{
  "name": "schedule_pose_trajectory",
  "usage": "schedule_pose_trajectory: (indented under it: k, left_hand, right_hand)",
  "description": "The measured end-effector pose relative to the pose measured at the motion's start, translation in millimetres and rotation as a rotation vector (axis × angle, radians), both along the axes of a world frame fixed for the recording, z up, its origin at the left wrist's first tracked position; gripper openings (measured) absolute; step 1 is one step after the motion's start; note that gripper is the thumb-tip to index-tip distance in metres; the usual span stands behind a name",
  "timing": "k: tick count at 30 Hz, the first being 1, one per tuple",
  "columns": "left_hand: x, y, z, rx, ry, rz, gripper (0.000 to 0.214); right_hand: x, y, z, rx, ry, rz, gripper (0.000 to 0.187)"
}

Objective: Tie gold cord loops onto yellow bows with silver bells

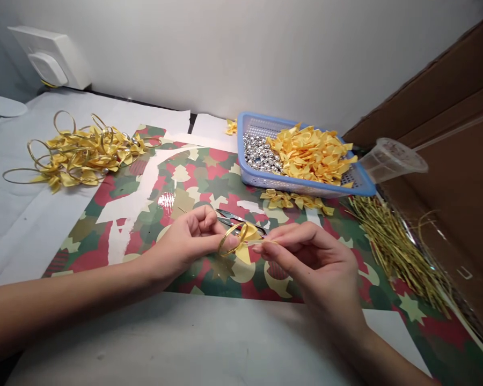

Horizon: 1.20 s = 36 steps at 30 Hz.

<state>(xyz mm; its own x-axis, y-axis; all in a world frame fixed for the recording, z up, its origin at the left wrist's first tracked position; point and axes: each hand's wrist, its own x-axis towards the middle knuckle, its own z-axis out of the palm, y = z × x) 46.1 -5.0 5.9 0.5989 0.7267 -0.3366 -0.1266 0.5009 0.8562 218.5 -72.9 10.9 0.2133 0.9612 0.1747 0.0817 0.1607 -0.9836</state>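
Evidently the yellow bow (248, 232) is a light, soft piece: it hangs between the two hands, in front of the blue basket (364, 182) and a little to its left, above the patterned sheet. The left hand (193, 230) pinches the gold loop (220, 245) beside the bow, thumb against finger; whether the loop goes around the thumb tip or only passes in front of it cannot be told. The right hand (322, 262), nearer to the viewer than the basket, has its thumb and forefinger closed on a thin pale strand (256, 243) that runs out from the bow. Where the strand is fastened is too small to make out.

The ribbon would probably fold or crease under a hard squeeze, so its tails make a poor handle; the gathered middle, close to the loop, looks the firmest place to hold. The loop seems springy, likely to keep its round shape yet bend if pressed. The strand looks slim and perhaps slippery, better taken between fingertips near its end and drawn gently.

A dark metal cutting tool (235, 216) lies behind the bow, to the basket's front left, partly hidden by the hands. Loose bows (277, 198) lie just in front of the basket, a tangled pile of looped bows (80, 155) well to its left, and a bundle of gold ties (398, 246) at its front right.
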Motion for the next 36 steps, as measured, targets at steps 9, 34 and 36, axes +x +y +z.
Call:
schedule_pose_trajectory:
  k: [9,34,36]
  left_hand:
    - [-0.4,1.1,-0.8,0.008,0.010,-0.007,0.042]
    - [2.7,-1.6,1.4,0.058,0.053,0.032,0.042]
    - [1.6,-3.4,0.8,0.138,0.074,0.047,0.039]
  right_hand:
    - [1.7,0.2,-0.6,0.002,-0.039,-0.020,0.011]
    - [4.5,-0.2,2.9,-0.159,-0.125,0.080,0.006]
    - [4.9,1.2,3.0,-0.195,-0.150,0.172,0.005]
